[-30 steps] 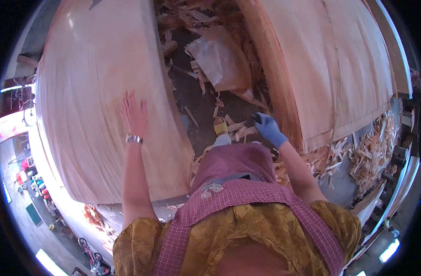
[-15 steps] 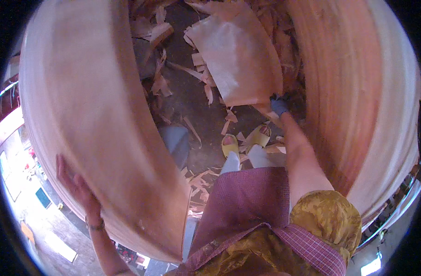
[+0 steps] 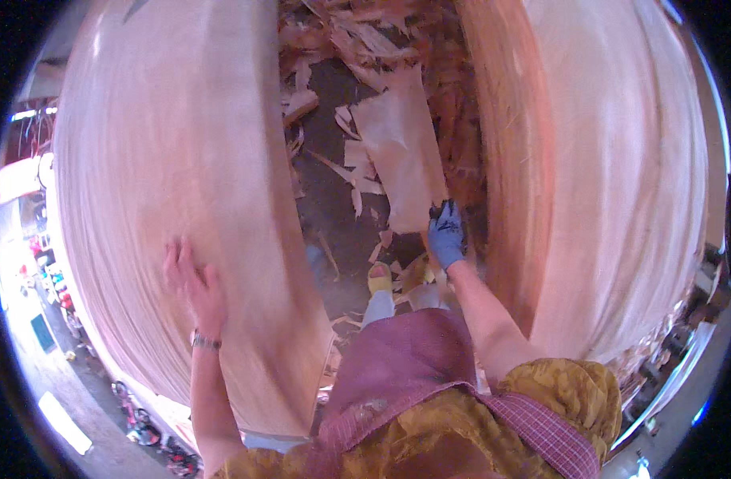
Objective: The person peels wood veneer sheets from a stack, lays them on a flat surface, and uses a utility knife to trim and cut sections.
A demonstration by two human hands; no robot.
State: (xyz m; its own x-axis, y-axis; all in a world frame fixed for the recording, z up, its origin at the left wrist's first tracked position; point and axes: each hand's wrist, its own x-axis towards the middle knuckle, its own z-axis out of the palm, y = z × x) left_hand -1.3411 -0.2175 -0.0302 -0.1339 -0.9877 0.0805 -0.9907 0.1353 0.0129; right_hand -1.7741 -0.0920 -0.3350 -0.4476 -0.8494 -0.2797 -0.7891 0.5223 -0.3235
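Down between veneer stacks (image 3: 182, 160), left hand (image 3: 196, 283) lies flat; gloved right hand (image 3: 446, 235) grips a veneer sheet (image 3: 401, 152) amid scraps (image 3: 357, 48).

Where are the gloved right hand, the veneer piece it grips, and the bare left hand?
right hand (image 3: 446, 235), head view, back of blue glove
veneer piece (image 3: 401, 156), head view, middle of sheet
left hand (image 3: 196, 283), head view, back of hand

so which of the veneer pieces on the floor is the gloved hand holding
The right hand, in a blue glove, grips the large flat rectangular sheet by its near corner. The other floor pieces are smaller torn strips, untouched.
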